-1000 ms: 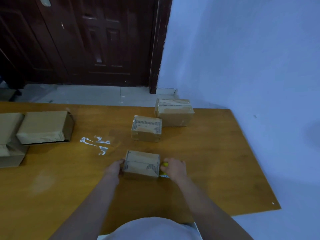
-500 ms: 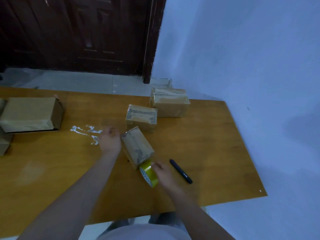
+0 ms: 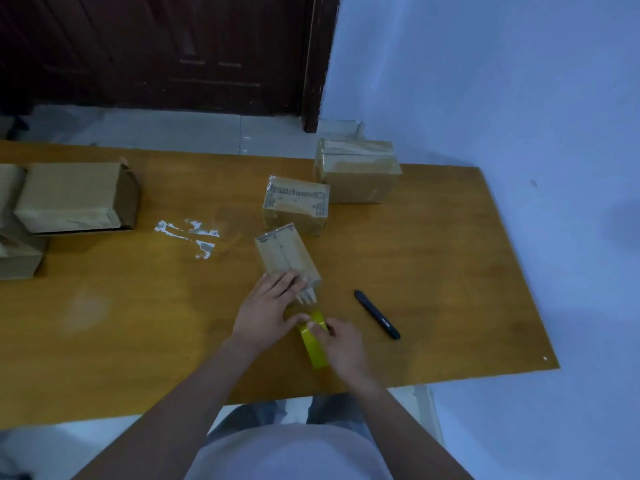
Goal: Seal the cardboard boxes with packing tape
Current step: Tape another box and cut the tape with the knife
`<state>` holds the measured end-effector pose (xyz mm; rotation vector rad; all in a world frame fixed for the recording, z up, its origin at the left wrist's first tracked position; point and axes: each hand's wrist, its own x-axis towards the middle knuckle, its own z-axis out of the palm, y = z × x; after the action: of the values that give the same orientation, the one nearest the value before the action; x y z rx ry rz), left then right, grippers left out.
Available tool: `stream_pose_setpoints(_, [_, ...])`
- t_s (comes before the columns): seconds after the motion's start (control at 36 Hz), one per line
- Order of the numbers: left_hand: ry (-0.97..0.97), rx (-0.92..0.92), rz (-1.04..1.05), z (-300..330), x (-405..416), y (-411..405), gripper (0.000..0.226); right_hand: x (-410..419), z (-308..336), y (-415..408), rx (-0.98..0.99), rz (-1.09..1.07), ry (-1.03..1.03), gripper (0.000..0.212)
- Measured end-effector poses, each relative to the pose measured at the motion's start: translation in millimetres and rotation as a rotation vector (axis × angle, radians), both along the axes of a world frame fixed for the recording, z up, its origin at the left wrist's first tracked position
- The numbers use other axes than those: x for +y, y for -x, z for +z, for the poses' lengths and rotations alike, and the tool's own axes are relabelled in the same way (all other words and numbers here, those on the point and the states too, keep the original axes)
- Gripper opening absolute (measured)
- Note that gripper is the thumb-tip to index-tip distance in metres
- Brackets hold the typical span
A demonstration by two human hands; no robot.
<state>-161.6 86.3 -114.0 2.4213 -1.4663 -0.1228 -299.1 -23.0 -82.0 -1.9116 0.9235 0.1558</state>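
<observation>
Left hand [image 3: 268, 304] flat, fingers straight on small cardboard box [image 3: 285, 252], right hand [image 3: 341, 344] gripping yellow tape roll [image 3: 313, 341], wooden surface [image 3: 433, 271]

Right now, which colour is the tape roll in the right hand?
Yellow: the tape roll in the right hand, head view.

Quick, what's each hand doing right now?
Left hand: open, fingers flat on the near end of the small box.
Right hand: gripping the yellow tape roll.
</observation>
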Motion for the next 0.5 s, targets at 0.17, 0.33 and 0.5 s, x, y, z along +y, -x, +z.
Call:
stream_pose_setpoints(0.17, [-0.008, 0.016, 0.019, -1.3, 1.2, 9.3, 0.067, -4.0, 2.8, -4.8, 0.139, 0.041, 0.085, 0.045])
stream_pose_setpoints(0.33, [-0.115, 0.101, 0.047, 5.2, -0.2, 10.8, 0.073, -9.5, -0.6, -8.1, 0.206, 0.063, 0.067, 0.046])
stream_pose_setpoints(0.5, [-0.129, 0.201, 0.091, 12.0, -3.0, 12.8, 0.097, -22.1, -12.1, 0.3, 0.102, 0.043, -0.151, 0.048])
